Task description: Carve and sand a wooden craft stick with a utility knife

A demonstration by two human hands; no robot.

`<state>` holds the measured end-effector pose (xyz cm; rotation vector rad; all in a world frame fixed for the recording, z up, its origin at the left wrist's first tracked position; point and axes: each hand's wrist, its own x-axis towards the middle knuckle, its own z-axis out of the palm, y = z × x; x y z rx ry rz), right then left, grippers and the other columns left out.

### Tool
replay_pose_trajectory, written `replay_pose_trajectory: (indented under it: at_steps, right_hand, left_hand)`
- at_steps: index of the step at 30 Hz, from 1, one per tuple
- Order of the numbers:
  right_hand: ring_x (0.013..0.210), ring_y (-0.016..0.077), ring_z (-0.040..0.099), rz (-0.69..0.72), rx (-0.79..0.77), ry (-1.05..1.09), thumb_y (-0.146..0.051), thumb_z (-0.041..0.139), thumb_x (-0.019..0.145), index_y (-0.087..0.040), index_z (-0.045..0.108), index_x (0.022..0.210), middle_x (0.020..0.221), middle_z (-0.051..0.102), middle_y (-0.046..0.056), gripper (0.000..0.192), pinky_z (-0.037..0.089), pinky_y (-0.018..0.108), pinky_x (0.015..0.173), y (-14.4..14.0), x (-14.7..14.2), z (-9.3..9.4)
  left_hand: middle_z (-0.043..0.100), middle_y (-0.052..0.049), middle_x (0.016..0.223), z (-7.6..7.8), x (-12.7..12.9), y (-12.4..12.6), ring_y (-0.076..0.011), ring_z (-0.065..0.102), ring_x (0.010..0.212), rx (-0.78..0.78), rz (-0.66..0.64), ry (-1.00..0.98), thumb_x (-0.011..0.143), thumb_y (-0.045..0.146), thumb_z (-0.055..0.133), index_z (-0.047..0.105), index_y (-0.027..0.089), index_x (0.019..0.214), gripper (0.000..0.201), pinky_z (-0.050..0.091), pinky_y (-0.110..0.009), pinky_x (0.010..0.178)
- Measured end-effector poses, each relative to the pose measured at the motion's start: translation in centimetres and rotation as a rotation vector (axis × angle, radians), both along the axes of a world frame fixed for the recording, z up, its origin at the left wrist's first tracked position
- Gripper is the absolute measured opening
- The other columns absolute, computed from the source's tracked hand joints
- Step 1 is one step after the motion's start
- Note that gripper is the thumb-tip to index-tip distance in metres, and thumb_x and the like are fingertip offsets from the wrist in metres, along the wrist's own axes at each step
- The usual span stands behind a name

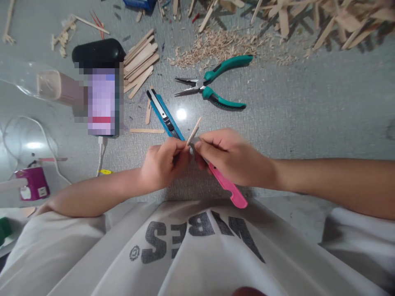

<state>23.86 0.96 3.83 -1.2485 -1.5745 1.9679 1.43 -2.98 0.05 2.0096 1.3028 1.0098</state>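
Note:
Close to my body, my left hand [165,162] pinches a thin wooden stick [194,130] that points up and to the right. My right hand [233,156] is closed around a pink-handled knife [230,190], its handle trailing down to the right. The knife's blade end meets the stick between my two hands; the fingers partly hide the contact. Just beyond my left hand lies a blue utility knife [166,115], its lower end behind the fingers. Long-nose pliers [202,83] with green handles rest spread apart farther up the table.
A pile of wood shavings [219,44] and many loose craft sticks [336,18] cover the far side. More craft sticks [140,59] lie beside a phone [101,102] propped on a black case [98,52]. A white cable [100,154] and a purple power adapter [32,184] are at left.

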Motion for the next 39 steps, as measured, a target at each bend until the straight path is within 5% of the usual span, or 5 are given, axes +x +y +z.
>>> replay_pose_trajectory:
  at_steps: [3,9,19,28,39]
  right_hand:
    - [0.053,0.0121,0.059,0.014,0.013,0.023,-0.025,0.058,0.119,-0.023,0.062,0.07,0.06,0.066,-0.001,0.049,0.042,0.028,0.052,0.2,0.0,-0.3]
    - [0.055,0.0116,0.052,0.038,0.135,0.037,-0.032,0.065,0.119,-0.024,0.062,0.07,0.06,0.061,-0.004,0.05,0.037,0.033,0.056,1.0,0.4,-1.0]
    - [0.055,0.0132,0.054,0.179,0.258,0.051,-0.034,0.062,0.117,-0.026,0.06,0.07,0.06,0.064,-0.004,0.047,0.037,0.035,0.059,2.4,1.4,-1.4]
    - [0.061,0.0128,0.044,0.191,0.329,0.051,-0.043,0.075,0.115,-0.026,0.057,0.068,0.06,0.055,-0.004,0.053,0.032,0.037,0.066,3.1,2.0,-2.2]
    - [0.057,0.0146,0.034,0.188,0.362,-0.007,-0.018,0.091,0.102,-0.028,0.054,0.062,0.053,0.042,-0.008,0.055,0.026,0.04,0.068,4.4,2.0,-2.2]
  left_hand:
    - [0.08,0.003,0.068,0.3,0.1,0.2,-0.0091,0.068,0.051,-0.08,0.013,-0.004,0.113,0.027,0.075,0.07,0.024,0.099,0.016,0.045,-0.02,0.052]
    - [0.076,0.003,0.061,1.6,0.2,1.3,-0.0102,0.06,0.044,-0.511,-0.008,-0.257,0.117,0.042,0.072,0.066,0.024,0.095,0.029,0.046,-0.022,0.044]
    - [0.049,0.01,0.052,1.8,0.0,1.8,-0.0073,0.035,0.045,-0.466,0.008,-0.281,0.11,0.034,0.074,0.068,0.024,0.09,0.024,0.031,-0.025,0.045]
    - [0.05,0.008,0.053,1.8,0.1,1.9,-0.0085,0.036,0.047,-0.462,0.025,-0.253,0.111,0.045,0.077,0.069,0.024,0.088,0.032,0.036,-0.026,0.047]
    - [0.052,0.007,0.053,1.5,0.0,2.2,-0.0107,0.044,0.046,-0.494,0.028,-0.287,0.115,0.045,0.074,0.07,0.025,0.09,0.032,0.038,-0.028,0.047]
